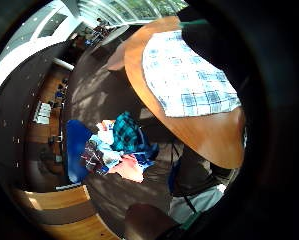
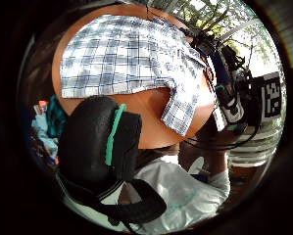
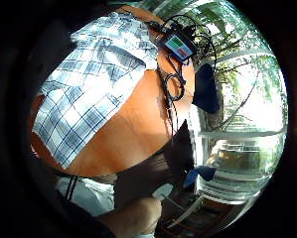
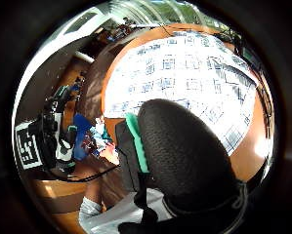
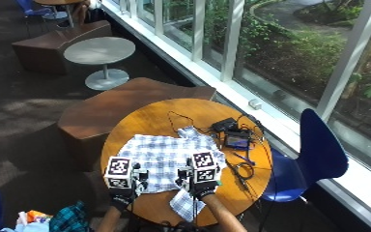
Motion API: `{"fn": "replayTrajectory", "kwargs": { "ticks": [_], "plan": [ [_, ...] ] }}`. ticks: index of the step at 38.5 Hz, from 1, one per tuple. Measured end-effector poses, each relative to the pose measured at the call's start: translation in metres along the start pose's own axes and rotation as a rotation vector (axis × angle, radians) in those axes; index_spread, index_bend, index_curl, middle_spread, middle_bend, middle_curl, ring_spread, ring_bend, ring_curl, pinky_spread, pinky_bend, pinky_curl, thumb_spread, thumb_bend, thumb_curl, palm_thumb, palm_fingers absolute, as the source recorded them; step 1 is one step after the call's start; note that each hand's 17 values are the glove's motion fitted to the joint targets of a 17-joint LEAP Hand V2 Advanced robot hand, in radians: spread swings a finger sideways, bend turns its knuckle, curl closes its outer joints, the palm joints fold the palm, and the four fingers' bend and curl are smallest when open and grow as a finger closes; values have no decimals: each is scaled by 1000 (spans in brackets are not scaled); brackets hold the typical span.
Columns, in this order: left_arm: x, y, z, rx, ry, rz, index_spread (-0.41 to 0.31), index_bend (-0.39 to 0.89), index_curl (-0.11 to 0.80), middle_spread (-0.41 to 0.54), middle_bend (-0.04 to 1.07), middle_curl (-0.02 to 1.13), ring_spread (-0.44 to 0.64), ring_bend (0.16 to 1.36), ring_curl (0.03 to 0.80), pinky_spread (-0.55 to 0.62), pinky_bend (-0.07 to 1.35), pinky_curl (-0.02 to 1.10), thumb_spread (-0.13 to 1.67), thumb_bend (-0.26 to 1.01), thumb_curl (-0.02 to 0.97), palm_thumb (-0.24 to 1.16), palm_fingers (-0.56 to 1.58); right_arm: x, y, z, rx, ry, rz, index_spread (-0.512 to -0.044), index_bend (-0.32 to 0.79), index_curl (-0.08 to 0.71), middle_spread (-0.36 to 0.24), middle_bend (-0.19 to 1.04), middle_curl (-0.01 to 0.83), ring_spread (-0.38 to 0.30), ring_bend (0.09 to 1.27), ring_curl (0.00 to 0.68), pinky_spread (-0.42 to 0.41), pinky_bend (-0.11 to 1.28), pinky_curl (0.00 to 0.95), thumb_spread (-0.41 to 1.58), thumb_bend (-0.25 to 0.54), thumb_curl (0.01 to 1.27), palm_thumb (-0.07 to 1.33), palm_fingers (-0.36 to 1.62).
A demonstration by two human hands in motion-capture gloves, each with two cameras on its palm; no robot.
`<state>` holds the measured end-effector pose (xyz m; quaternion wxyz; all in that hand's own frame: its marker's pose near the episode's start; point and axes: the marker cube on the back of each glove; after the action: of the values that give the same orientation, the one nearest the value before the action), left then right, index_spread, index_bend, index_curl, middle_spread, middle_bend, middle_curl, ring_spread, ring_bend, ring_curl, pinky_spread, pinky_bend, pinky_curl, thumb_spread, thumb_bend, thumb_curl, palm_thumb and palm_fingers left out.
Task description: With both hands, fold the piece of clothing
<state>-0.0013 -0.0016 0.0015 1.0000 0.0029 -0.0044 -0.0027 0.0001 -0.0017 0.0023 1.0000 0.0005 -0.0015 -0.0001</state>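
Both gloved hands, the left hand (image 5: 122,194) and the right hand (image 5: 201,187), hover over the near edge of the plaid shirt (image 5: 163,157) holding nothing; whether their fingers are straight or curled cannot be told. The shirt lies spread flat on the round wooden table (image 5: 148,118), one sleeve trailing toward the person, probably laid out ready for a first fold. A small screen device (image 5: 237,140) and its cables sit beside the shirt, towards the window.

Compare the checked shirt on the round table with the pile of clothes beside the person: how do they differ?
The checked shirt lies spread flat on the table; the pile of clothes sits crumpled on a blue seat. The shirt is blue-white check only; the pile mixes teal, orange and plaid. Both are fabric garments.
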Motion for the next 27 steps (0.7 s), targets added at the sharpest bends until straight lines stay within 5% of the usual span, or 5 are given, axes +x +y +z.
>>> {"fn": "replayTrajectory", "kwargs": {
  "ticks": [5, 12, 18, 27],
  "plan": [
    [-6, 0, 8, -40, -12, -9, -57, 87, 46, 3, 227, 136, 124, 510, 166, 215, 469, 139, 723, 70, 57, 123, 419, 0, -3, 8, -30, -7, -16, -248, 144, 85, 31, 197, 89, 112, 206, 63, 205, 491, 164, 729, 105, 65, 177, 189],
    [-11, -2, 17, -74, -31, -1, -72, 103, 80, 18, 219, 203, 174, 558, 218, 287, 537, 193, 996, 53, 103, 126, 347, 3, 1, 10, -58, 25, -37, -306, 132, 125, 53, 196, 145, 158, 217, 101, 261, 537, 223, 987, 89, 116, 198, 121],
    [-13, -5, 40, -94, -37, 12, -78, 116, 110, 22, 222, 241, 194, 577, 236, 316, 553, 214, 1097, 42, 145, 151, 316, 8, 8, 35, -128, 19, -56, -325, 135, 149, 64, 196, 182, 180, 233, 125, 281, 555, 249, 1070, 68, 156, 223, 97],
    [-31, -27, 130, -288, 8, 65, -69, 114, 142, 34, 219, 283, 195, 610, 260, 299, 574, 241, 1167, 46, 202, 237, 281, 32, 8, 96, -343, 0, -69, -297, 142, 179, 80, 183, 218, 187, 279, 163, 261, 585, 282, 1056, 50, 223, 322, 104]
  ]
}}
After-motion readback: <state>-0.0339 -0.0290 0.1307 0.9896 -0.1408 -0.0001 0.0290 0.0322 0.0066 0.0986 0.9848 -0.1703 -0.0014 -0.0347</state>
